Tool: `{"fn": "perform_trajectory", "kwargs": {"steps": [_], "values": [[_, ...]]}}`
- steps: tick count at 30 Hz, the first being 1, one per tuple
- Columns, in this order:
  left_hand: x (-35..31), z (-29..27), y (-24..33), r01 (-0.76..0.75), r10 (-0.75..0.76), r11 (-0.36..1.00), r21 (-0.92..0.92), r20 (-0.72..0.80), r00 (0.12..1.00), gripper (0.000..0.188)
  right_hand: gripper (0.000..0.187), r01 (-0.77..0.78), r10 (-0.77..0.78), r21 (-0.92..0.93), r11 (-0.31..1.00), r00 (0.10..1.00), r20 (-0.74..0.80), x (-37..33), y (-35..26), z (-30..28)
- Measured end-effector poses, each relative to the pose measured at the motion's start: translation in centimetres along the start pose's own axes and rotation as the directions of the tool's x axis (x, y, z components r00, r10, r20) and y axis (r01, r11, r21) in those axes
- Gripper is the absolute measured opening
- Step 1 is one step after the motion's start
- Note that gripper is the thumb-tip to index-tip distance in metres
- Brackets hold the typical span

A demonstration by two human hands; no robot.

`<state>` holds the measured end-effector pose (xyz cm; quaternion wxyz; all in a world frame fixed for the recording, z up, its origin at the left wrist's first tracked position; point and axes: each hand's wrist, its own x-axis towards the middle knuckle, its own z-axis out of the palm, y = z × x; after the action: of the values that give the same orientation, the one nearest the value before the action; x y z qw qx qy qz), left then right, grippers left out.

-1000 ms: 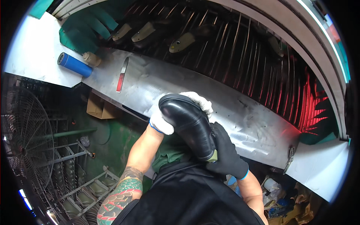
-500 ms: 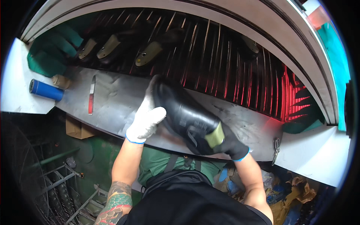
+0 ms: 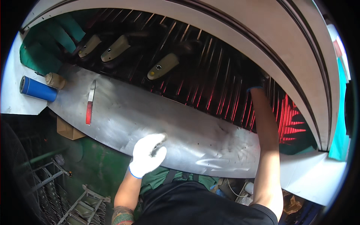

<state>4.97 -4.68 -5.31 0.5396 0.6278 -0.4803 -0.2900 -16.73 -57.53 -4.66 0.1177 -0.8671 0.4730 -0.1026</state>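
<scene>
My left hand (image 3: pixel 147 154), in a white glove, is held over the near edge of the bare metal ledge (image 3: pixel 180 131). Its fingers are slightly bent, the thumb stands apart, and nothing is in it. My right arm reaches over the ledge into the dark slatted bay. My right hand (image 3: pixel 257 80), in a dark glove with a blue cuff, is lost in the shadow there. Its fingers and anything in them are hidden. Several dark shapes with olive last pieces lie on the slats, the closest being an olive last (image 3: pixel 163 66) with a yellow dot.
A knife (image 3: pixel 89 107) with a red handle lies on the ledge's left part. Beside it stand a blue cylinder (image 3: pixel 38 88) and a tan roll (image 3: pixel 55 80). A pale curved hood (image 3: pixel 240 15) overhangs the bay. Red light glows on the slats at right. A cardboard box (image 3: pixel 69 129) sits below.
The black boot has left the space over the ledge and my left hand has let go of it. My right hand has moved up and away into the dark bay. The olive lasts shifted in view.
</scene>
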Motion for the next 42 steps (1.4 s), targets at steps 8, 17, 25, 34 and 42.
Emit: {"fn": "perform_trajectory", "kwargs": {"steps": [8,17,25,34,42], "values": [[1.9,0.1,2.0,-0.091,0.106,0.977,0.192,-0.069,0.992,0.032,0.055,-0.082,0.083,0.021,0.996,0.994,-0.066,8.9,-8.5,7.8],[14.0,-1.7,1.0,0.181,-0.124,0.922,0.342,-0.184,0.975,0.077,0.06,0.078,-0.043,0.465,0.882,0.995,-0.084,-6.0,-10.5,-2.5],[26.4,-3.9,1.0,0.131,-0.276,0.849,0.511,0.219,0.936,0.072,0.068,0.09,-0.569,0.798,0.595,0.749,0.34,-33.5,-19.5,-5.4],[10.6,-2.6,2.3,0.319,-0.22,0.595,-0.738,0.232,0.948,0.071,0.041,-0.121,-0.045,0.731,0.672,0.978,0.203,-27.4,-11.6,2.4],[-4.7,-1.3,5.7,0.479,-0.273,-0.046,-0.876,0.473,0.838,0.066,0.044,0.036,0.105,0.931,0.364,0.991,-0.079,-19.4,-15.0,7.4]]}}
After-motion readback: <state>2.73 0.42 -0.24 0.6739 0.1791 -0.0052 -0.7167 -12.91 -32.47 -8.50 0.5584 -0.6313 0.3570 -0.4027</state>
